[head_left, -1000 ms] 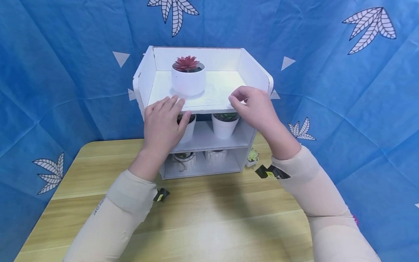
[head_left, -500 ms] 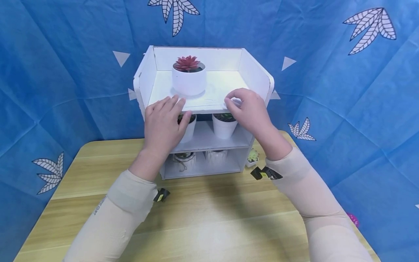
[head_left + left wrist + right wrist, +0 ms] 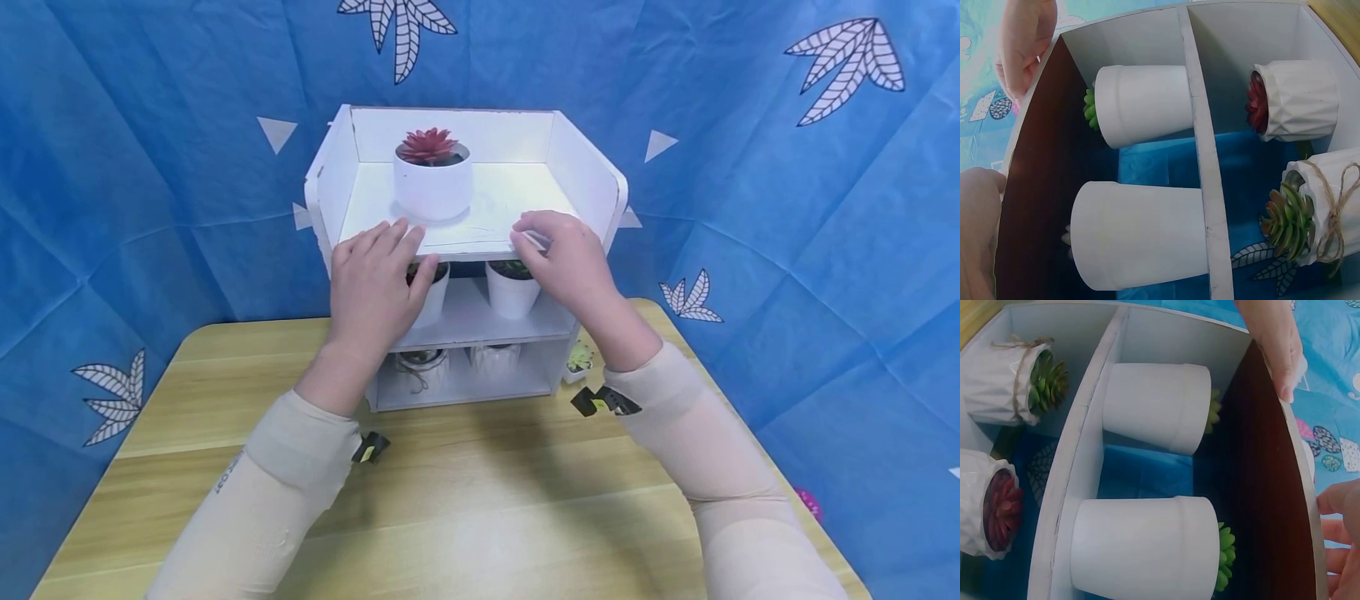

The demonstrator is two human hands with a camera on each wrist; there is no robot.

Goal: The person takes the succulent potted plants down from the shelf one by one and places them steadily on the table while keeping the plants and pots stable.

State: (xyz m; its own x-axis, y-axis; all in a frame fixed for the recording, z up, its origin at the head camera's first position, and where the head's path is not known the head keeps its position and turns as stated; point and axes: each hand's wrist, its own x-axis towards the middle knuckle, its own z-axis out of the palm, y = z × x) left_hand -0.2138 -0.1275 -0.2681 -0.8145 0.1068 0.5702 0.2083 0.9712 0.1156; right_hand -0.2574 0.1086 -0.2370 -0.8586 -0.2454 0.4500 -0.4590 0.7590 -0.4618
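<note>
A white shelf unit (image 3: 450, 337) stands on the table. On its top tier is a round white pot (image 3: 432, 187) with a red succulent. My left hand (image 3: 378, 283) rests on the top tier's front edge, fingers spread and holding nothing. At the right of that edge, my right hand (image 3: 566, 254) has loosely bent fingers, thumb apart, with nothing visible in its grasp. Below stand two smooth white pots (image 3: 1147, 550) with green succulents, one partly behind my left hand. The lowest tier holds a ribbed pot (image 3: 1300, 100) with a red succulent and a twine-tied pot (image 3: 1335, 206).
A tiny potted succulent (image 3: 578, 360) sits on the wooden table (image 3: 465, 492) by the unit's right side. Patterned blue cloth (image 3: 750, 192) hangs behind and at both sides. A pink object (image 3: 807, 503) shows by the table's right edge.
My right hand has shifted left and slightly down along the top tier's front edge. The left hand, shelf unit and pots stay where they were.
</note>
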